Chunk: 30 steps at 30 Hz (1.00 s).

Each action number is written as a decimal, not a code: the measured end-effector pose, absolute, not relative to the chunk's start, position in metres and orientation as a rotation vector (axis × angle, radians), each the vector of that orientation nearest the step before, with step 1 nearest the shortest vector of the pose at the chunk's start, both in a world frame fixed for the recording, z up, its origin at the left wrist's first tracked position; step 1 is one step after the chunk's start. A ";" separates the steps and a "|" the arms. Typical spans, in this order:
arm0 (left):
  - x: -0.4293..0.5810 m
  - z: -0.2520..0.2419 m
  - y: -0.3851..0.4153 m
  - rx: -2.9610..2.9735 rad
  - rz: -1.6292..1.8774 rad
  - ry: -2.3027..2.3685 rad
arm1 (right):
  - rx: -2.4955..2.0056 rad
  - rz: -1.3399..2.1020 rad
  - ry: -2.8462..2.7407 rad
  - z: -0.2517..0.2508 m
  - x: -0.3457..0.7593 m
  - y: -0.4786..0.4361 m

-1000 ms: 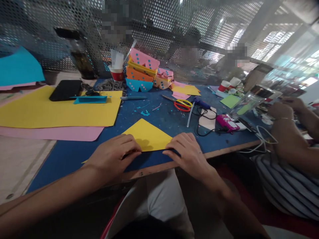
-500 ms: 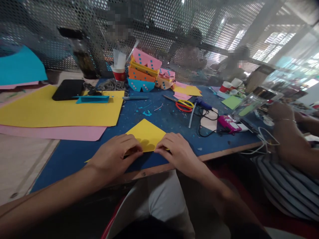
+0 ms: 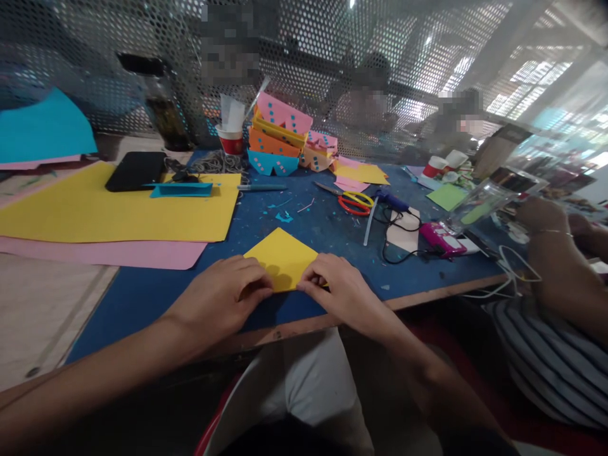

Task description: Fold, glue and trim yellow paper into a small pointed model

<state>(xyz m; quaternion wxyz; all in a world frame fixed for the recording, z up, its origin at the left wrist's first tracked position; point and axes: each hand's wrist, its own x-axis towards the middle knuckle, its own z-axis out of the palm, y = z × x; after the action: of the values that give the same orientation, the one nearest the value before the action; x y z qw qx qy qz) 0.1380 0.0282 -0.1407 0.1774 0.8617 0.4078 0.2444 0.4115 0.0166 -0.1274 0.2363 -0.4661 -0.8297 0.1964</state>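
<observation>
Left hand (image 3: 216, 292) and right hand (image 3: 342, 290) pinch the near edge of the yellow paper (image 3: 280, 253) on the blue counter (image 3: 142, 301); scissors (image 3: 341, 194) lie beyond, near the blue glue gun (image 3: 394, 201)

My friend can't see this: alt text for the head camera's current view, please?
A person's left hand and right hand hold yellow paper at its near edge on a blue tabletop; scissors and colourful paper shapes sit beyond.
</observation>
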 end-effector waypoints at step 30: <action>0.141 -0.136 0.025 2.555 0.618 1.238 | -1.345 0.537 -2.282 -0.122 0.406 0.021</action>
<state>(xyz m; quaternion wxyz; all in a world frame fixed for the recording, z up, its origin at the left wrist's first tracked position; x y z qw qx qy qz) 0.1405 0.0250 -0.1357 0.1180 0.8732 0.4231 0.2111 0.4057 0.0207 -0.1225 0.2177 -0.4858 -0.8240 0.1939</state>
